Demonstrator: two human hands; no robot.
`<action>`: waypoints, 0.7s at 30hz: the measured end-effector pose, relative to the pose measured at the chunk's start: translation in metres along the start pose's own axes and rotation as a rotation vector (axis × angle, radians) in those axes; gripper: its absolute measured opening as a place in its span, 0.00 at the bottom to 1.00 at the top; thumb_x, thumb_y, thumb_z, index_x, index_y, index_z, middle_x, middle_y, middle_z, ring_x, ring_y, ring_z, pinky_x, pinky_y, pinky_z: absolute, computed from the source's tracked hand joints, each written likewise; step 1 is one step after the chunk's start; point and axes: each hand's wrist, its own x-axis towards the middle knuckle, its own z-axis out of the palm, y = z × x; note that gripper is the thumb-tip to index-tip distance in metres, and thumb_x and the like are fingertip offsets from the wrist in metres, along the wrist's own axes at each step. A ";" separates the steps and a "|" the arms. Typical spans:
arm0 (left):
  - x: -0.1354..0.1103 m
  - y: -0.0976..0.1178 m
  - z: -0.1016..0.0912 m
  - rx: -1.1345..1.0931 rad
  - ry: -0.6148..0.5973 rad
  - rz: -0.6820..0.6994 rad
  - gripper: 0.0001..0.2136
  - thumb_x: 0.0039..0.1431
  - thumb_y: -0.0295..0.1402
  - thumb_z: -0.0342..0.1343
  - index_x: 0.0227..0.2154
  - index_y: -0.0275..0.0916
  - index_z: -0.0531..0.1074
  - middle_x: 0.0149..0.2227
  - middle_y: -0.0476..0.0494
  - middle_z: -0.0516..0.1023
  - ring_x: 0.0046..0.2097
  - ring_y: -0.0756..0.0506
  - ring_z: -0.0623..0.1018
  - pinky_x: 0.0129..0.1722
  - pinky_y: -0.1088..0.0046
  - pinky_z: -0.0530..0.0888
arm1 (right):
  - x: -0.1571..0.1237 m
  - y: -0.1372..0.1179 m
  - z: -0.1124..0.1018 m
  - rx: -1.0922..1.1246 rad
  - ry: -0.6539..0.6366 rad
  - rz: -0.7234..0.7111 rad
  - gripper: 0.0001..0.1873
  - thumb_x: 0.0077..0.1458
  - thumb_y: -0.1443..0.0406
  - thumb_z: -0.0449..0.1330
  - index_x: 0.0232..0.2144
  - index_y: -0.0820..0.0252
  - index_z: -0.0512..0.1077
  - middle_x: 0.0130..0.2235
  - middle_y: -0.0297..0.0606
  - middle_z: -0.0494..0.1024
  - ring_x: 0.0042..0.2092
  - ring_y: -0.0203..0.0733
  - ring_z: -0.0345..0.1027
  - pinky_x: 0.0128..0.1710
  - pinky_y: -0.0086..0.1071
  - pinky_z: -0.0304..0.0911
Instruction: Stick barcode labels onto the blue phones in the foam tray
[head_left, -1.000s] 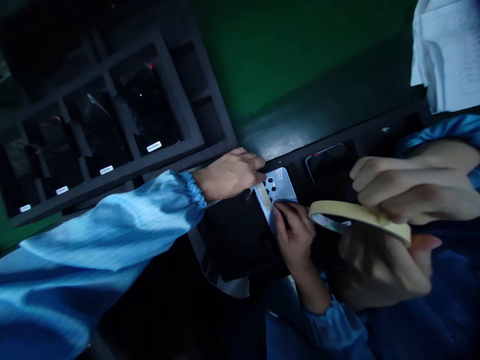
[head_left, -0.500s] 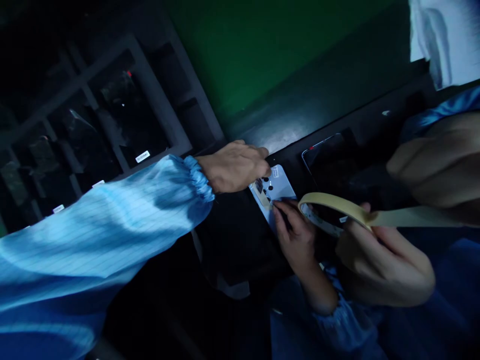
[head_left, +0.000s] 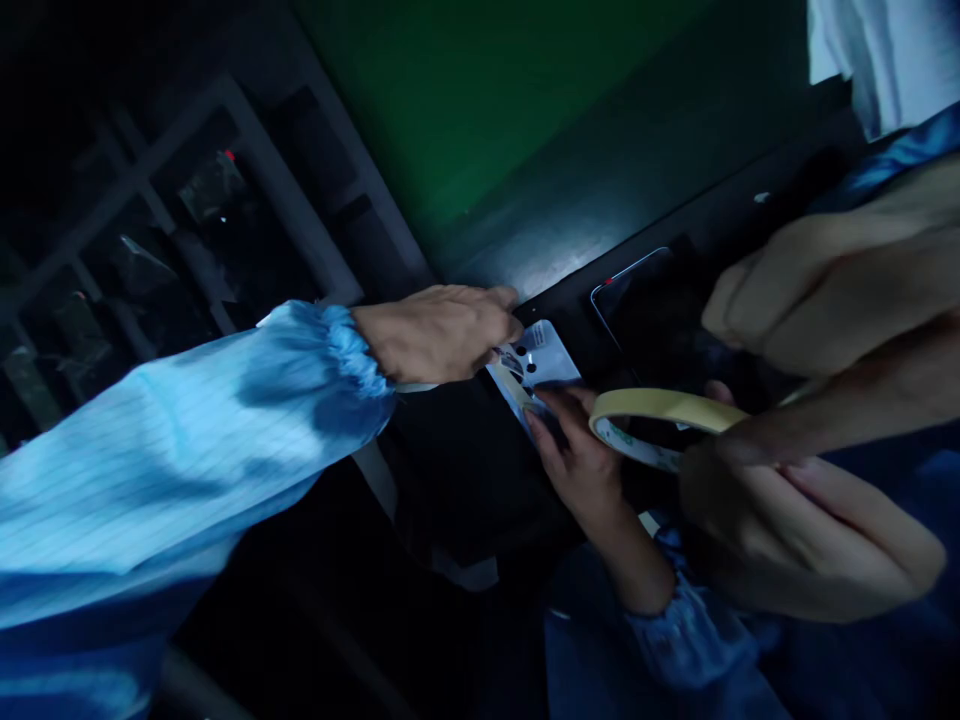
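Observation:
A light blue phone (head_left: 551,355) lies back up on a dark surface, its camera holes showing. My left hand (head_left: 442,330), in a blue sleeve, reaches in from the left with its fingers curled over the phone's top end. From below, my right hand (head_left: 581,460) rests its fingers stretched flat on the phone's back. A strip of beige tape crosses the phone between my two hands. Close on the right, a co-worker's two hands (head_left: 795,530) hold a roll of beige tape (head_left: 660,403) just above my right hand.
A second phone (head_left: 637,310) lies screen up just right of the first. A black foam tray (head_left: 300,210) with compartments holding dark bagged parts stands at the left. A green surface (head_left: 480,110) lies behind. White cloth (head_left: 877,50) hangs at the top right.
The view has drifted, so everything sits a little further left. The co-worker's upper hand drew tape off the roll to the right and came back closer. My hands stay on the phone.

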 end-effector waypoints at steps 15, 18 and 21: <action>-0.015 0.016 0.007 -0.436 0.047 -0.046 0.06 0.48 0.21 0.57 0.29 0.35 0.75 0.26 0.52 0.75 0.27 0.52 0.73 0.24 0.81 0.65 | 0.002 -0.002 -0.007 -0.021 -0.084 0.051 0.10 0.60 0.62 0.57 0.43 0.56 0.73 0.42 0.38 0.71 0.41 0.43 0.60 0.42 0.35 0.55; -0.022 0.023 0.010 -0.400 0.084 0.015 0.09 0.47 0.19 0.54 0.29 0.35 0.75 0.27 0.50 0.76 0.28 0.52 0.73 0.25 0.80 0.66 | 0.002 -0.003 -0.006 0.025 -0.077 0.087 0.08 0.60 0.63 0.58 0.41 0.56 0.73 0.42 0.38 0.70 0.42 0.42 0.60 0.44 0.35 0.54; -0.027 0.025 0.007 -0.400 0.134 0.058 0.11 0.46 0.17 0.51 0.30 0.34 0.75 0.28 0.48 0.76 0.29 0.51 0.74 0.25 0.80 0.66 | 0.004 -0.004 -0.006 0.075 -0.065 0.089 0.04 0.59 0.65 0.58 0.36 0.58 0.73 0.41 0.37 0.70 0.42 0.41 0.59 0.44 0.34 0.53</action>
